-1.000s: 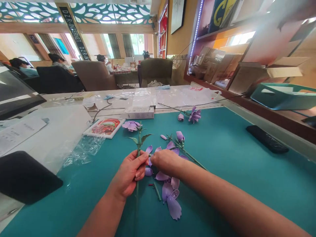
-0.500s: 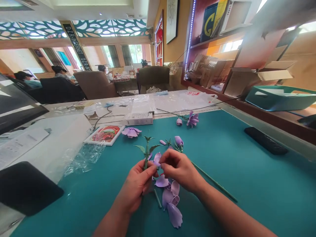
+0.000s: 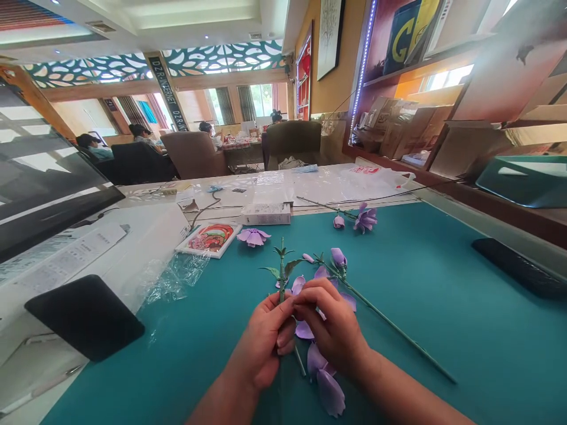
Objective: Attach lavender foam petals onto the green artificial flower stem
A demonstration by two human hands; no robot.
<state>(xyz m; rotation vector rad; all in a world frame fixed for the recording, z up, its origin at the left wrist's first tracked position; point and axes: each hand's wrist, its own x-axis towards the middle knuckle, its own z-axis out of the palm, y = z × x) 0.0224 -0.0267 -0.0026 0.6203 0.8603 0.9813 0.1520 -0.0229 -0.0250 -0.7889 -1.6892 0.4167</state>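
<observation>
Upright in my left hand (image 3: 266,339) is a green artificial flower stem (image 3: 282,273) with leaves near its top; the fingers are closed round it. My right hand (image 3: 336,324) is pinched, its fingertips meeting my left thumb beside the stem. Whatever lies in that pinch is hidden. Loose purple petals (image 3: 331,392) lie under and beside my hands, partly covered. A short green tube (image 3: 300,361) rests on the mat next to them. Just beyond my right hand lies a long stem (image 3: 398,327) with a purple bud (image 3: 339,258) at its far end.
On the green mat (image 3: 411,271) are a purple flower head (image 3: 253,236), another flower (image 3: 365,219) on a stem and a black remote-like object (image 3: 520,265). Left are crinkled clear plastic (image 3: 177,277), a framed picture (image 3: 212,239) and a black flat object (image 3: 86,319). People sit further back.
The view has turned left, so everything appears further right. My right fingertips have come in against my left thumb. The stem stays in my left hand.
</observation>
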